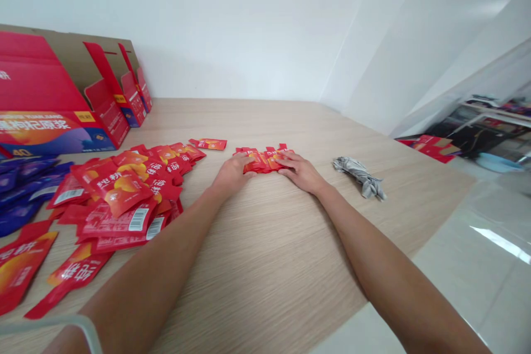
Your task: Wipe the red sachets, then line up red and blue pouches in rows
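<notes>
A short row of overlapping red pouches (265,161) with orange fruit prints lies on the table between my hands. My left hand (233,175) is closed around the row's left end, thumb in front and fingers over the far side. At the right end, my right hand (304,173) grips the row in the same way, its fingertips on top of the pouches. Parts of the end pouches are hidden under my fingers. One more red pouch (209,144) lies flat behind my left hand.
A heap of red pouches (124,182) spreads over the table's left side, beside purple-blue pouches (25,185). Open red and blue cartons (53,121) stand behind them against the wall. A crumpled grey cloth (359,176) lies right of my right hand. The table (265,265) ends at the right.
</notes>
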